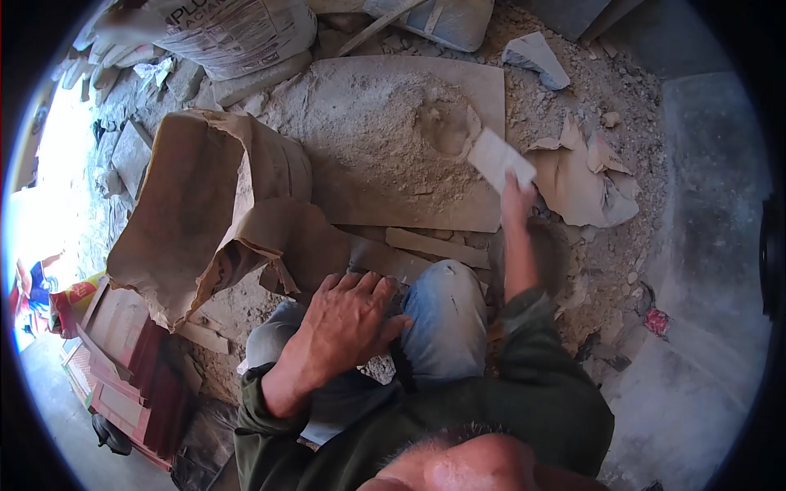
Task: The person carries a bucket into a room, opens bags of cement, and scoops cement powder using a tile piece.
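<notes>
My right hand (517, 195) is closed around one end of a flat, pale rectangular piece (498, 157). Its far end is at the edge of a heap of grey-brown powder (368, 135) with a hollow (449, 127) in it. The heap lies on a flat board (467, 214). Over my bent knee is my left hand (348, 319), palm down and thumb apart, with nothing seen in it; its fingertips are partly hidden. Just beyond that hand stands a torn brown paper sack (184, 176), its mouth gaping toward me.
Filled sacks (233, 37) stand at the back. Torn paper (585, 176) and a broken slab (536, 59) lie on the rubble to the right. Stacked reddish-brown tiles (131, 376) are at the left. A strip of wood (438, 245) lies before the board. A grey wall (712, 204) rises at right.
</notes>
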### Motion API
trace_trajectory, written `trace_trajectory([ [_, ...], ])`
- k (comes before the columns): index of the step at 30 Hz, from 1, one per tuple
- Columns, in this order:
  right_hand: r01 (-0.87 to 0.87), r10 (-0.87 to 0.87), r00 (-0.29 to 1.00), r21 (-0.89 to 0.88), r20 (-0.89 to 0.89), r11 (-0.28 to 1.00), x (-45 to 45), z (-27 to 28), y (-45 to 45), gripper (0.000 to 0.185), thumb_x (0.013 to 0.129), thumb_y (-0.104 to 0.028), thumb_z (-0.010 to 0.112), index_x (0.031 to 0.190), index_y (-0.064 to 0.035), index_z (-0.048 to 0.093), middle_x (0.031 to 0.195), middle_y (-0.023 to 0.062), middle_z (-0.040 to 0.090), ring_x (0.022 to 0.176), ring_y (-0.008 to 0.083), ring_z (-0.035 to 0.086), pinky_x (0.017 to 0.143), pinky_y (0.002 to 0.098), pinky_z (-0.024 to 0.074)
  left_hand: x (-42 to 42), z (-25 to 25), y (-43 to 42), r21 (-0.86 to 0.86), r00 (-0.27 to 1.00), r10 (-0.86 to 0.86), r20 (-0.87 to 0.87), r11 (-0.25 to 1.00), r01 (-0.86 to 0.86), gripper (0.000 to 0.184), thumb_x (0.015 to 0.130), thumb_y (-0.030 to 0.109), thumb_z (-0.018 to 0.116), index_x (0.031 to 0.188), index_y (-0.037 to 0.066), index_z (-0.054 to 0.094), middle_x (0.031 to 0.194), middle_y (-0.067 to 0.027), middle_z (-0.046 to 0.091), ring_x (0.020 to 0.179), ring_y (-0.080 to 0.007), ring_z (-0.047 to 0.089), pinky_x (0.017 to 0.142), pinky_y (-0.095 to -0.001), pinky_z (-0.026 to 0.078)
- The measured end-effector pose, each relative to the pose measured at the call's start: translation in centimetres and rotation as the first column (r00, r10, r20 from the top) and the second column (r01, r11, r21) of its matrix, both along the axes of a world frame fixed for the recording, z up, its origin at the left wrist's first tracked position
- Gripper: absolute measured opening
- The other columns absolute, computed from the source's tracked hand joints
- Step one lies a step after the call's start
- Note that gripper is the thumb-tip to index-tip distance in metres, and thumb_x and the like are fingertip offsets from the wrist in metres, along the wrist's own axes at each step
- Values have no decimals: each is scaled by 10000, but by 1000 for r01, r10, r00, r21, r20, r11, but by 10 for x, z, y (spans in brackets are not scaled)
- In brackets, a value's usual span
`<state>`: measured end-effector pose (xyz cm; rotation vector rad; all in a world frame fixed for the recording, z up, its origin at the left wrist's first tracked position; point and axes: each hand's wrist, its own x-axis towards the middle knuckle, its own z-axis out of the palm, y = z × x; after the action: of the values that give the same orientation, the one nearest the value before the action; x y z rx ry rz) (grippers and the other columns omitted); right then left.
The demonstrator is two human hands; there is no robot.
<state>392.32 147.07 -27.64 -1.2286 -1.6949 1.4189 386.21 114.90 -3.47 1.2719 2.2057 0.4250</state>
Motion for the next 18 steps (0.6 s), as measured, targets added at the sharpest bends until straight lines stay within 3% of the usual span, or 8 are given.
trace_trajectory([
  [2, 149, -129, 984, -185, 120, 971, 28, -41, -14, 355, 787, -227, 618, 987, 65, 594, 978, 123, 627, 863, 195, 600, 758, 322, 453, 0, -1, -1, -5, 1000, 9, 11, 1000, -9, 432, 786, 376, 574, 1024, 22, 508, 894, -142, 565, 852, -300, 560, 777, -375, 409],
  [3, 146, -126, 985, -190, 116, 971, 27, -57, -19, 355, 787, -227, 618, 987, 65, 594, 978, 123, 627, 863, 195, 600, 758, 322, 453, 0, -2, -1, -10, 1000, 11, 7, 1000, -11, 432, 786, 376, 574, 1024, 22, 508, 894, -142, 565, 852, -300, 560, 777, -375, 409],
  [5, 247, -236, 969, -365, 76, 898, 20, -88, -34, 371, 780, -197, 625, 1042, 60, 568, 1015, 109, 611, 900, 189, 582, 783, 315, 441, 2, -5, -1, -19, 1000, 10, -5, 1000, -10, 436, 785, 375, 576, 1032, 24, 504, 891, -142, 567, 851, -300, 560, 775, -377, 410],
  [8, 199, -297, 951, -557, -90, 807, -10, -149, -18, 397, 769, -186, 641, 1080, 45, 550, 1038, 91, 597, 913, 183, 572, 791, 299, 434, 4, -9, -1, -19, 1000, 5, -8, 1000, -5, 438, 784, 375, 576, 1036, 25, 502, 884, -143, 568, 849, -302, 561, 770, -381, 413],
  [12, 126, -249, 963, -635, -107, 762, -56, -103, -18, 448, 791, -187, 617, 1162, 29, 489, 1130, 88, 544, 1013, 173, 521, 869, 292, 395, 7, -9, 3, -14, 1000, -17, -12, 1000, 17, 438, 785, 380, 575, 1031, 25, 504, 878, -144, 570, 844, -304, 562, 768, -383, 416],
  [15, 7, -121, 969, -466, -215, 885, -72, -73, -16, 406, 789, -219, 624, 1095, 36, 543, 1049, 93, 589, 944, 184, 558, 828, 306, 415, 9, -10, 4, -1, 1000, -14, -14, 1000, 14, 439, 784, 383, 575, 1025, 23, 505, 877, -145, 569, 844, -307, 562, 773, -386, 417],
  [17, -149, 158, 984, -109, 86, 983, -81, -22, -24, 346, 797, -234, 619, 992, 50, 594, 934, 94, 629, 857, 199, 590, 765, 318, 437, 8, -10, 4, 4, 999, -24, -25, 1000, 24, 437, 784, 383, 575, 1020, 21, 505, 870, -148, 569, 843, -309, 563, 780, -389, 419],
  [18, -145, 113, 944, 82, 309, 986, -85, -21, -22, 301, 808, -221, 610, 912, 62, 615, 840, 92, 645, 787, 196, 601, 711, 319, 448, 8, -8, 4, 3, 999, -25, -27, 1000, 25, 437, 784, 383, 575, 1020, 21, 505, 870, -148, 569, 843, -309, 563, 780, -389, 419],
])
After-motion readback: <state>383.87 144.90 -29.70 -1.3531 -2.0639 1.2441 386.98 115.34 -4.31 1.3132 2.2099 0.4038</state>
